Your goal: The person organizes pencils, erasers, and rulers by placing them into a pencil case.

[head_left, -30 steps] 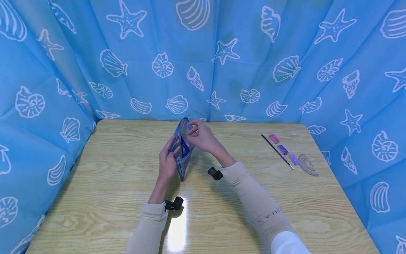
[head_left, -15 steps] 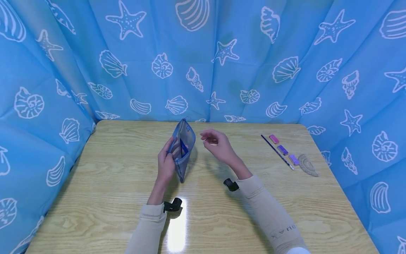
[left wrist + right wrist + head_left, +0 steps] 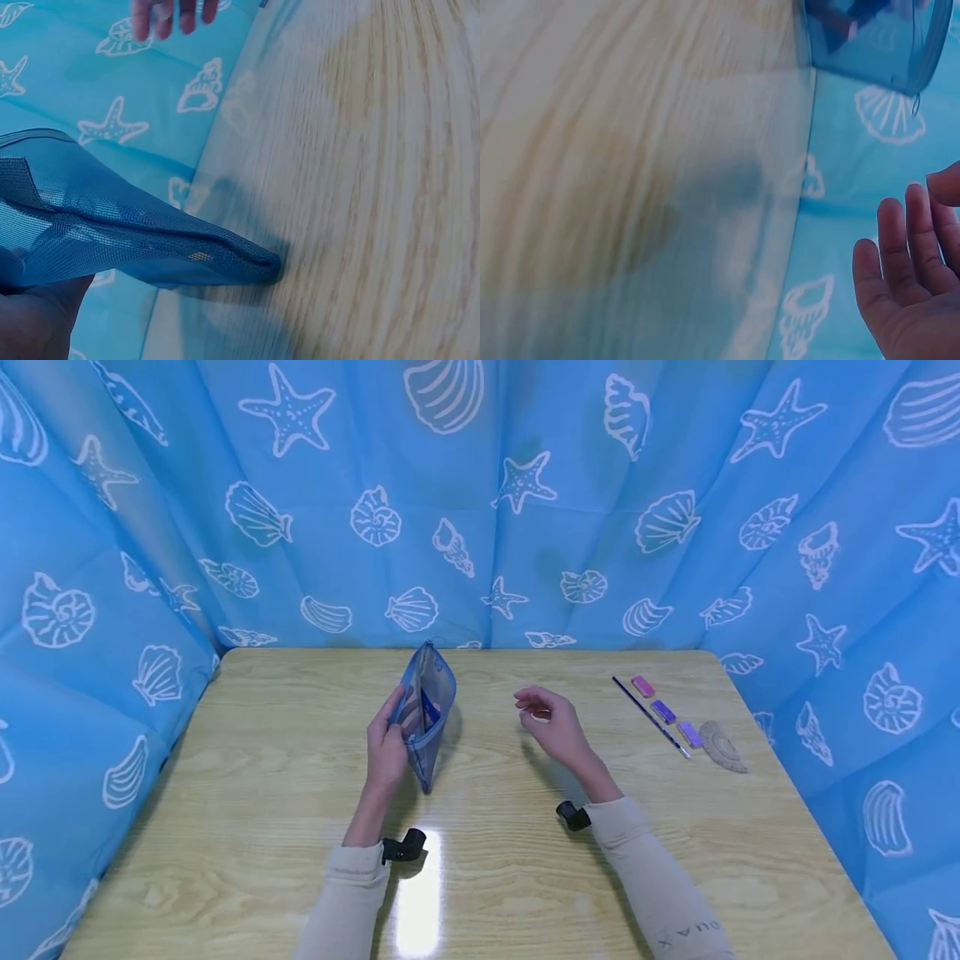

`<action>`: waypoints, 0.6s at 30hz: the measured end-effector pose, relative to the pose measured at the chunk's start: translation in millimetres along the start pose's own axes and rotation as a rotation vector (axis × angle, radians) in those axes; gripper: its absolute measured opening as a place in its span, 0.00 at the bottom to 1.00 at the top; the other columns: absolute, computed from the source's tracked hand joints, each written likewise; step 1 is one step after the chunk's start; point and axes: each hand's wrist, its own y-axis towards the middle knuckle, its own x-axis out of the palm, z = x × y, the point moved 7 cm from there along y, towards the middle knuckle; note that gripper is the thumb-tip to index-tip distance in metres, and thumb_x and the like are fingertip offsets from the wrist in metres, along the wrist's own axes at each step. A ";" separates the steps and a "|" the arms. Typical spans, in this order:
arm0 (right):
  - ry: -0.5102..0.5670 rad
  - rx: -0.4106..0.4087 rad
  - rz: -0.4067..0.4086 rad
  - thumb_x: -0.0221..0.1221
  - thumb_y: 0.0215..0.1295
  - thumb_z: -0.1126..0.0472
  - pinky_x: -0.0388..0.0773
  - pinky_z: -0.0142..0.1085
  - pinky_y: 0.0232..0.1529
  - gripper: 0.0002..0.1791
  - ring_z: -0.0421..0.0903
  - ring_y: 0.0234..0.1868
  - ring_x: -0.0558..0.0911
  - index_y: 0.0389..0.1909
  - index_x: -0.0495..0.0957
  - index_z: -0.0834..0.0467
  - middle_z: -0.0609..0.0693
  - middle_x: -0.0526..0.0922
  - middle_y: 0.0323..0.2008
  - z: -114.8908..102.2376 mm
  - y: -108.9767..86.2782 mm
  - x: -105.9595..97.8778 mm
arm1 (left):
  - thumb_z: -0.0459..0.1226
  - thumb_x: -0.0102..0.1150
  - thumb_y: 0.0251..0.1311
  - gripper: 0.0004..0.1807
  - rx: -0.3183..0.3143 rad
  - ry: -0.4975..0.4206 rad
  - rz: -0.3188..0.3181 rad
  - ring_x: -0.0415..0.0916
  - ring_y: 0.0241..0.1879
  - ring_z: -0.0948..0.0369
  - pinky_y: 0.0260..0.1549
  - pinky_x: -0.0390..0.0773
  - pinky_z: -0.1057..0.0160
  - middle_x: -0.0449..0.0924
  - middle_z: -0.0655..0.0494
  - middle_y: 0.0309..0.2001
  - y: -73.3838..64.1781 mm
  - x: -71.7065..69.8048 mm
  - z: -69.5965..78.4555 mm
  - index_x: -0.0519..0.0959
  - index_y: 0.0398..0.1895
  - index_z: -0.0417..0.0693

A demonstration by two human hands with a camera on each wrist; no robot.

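The left grip [image 3: 386, 757] holds a pouch [image 3: 442, 692] containing something blue [image 3: 430, 708].

both arms reach forward in long sleeves [image 3: 637, 839]. at the end of the left arm [image 3: 337, 897], the left grip [image 3: 385, 753] is closed in a hold, its fingers [image 3: 386, 708] curled. the right arm [image 3: 656, 885] slants inward to a raised right grip [image 3: 561, 728], well apart from the left, the right fingers [image 3: 891, 234] loosely bent and slightly spread, a gap showing between them and the right thumb [image 3: 536, 722].
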 end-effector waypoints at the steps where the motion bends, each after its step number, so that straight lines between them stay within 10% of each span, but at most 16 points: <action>1: 0.000 0.005 0.004 0.56 0.71 0.71 0.80 0.53 0.60 0.15 0.58 0.52 0.81 0.56 0.79 0.65 0.69 0.81 0.51 2.9 -1.5 -2.9 | 0.20 0.24 0.66 0.35 -0.006 0.004 0.007 0.65 0.71 0.40 0.70 0.71 0.47 0.62 0.38 0.75 -0.8 -1.9 0.1 0.57 0.78 0.35; 10: -0.056 0.072 0.099 0.56 0.70 0.71 0.80 0.32 0.52 0.17 0.57 0.51 0.81 0.57 0.78 0.69 0.70 0.81 0.51 30.9 -12.0 -47.8 | 0.21 0.24 0.66 0.34 0.001 0.022 0.004 0.65 0.71 0.38 0.70 0.70 0.46 0.60 0.37 0.75 -0.4 -8.4 3.2 0.57 0.77 0.34; 18: -0.260 0.227 0.086 0.53 0.70 0.68 0.79 0.54 0.59 0.22 0.64 0.56 0.78 0.63 0.73 0.72 0.70 0.79 0.56 59.5 -20.0 -99.9 | 0.21 0.25 0.65 0.35 -0.004 0.023 -0.004 0.66 0.71 0.40 0.70 0.71 0.47 0.62 0.38 0.75 0.9 -7.0 3.3 0.57 0.78 0.36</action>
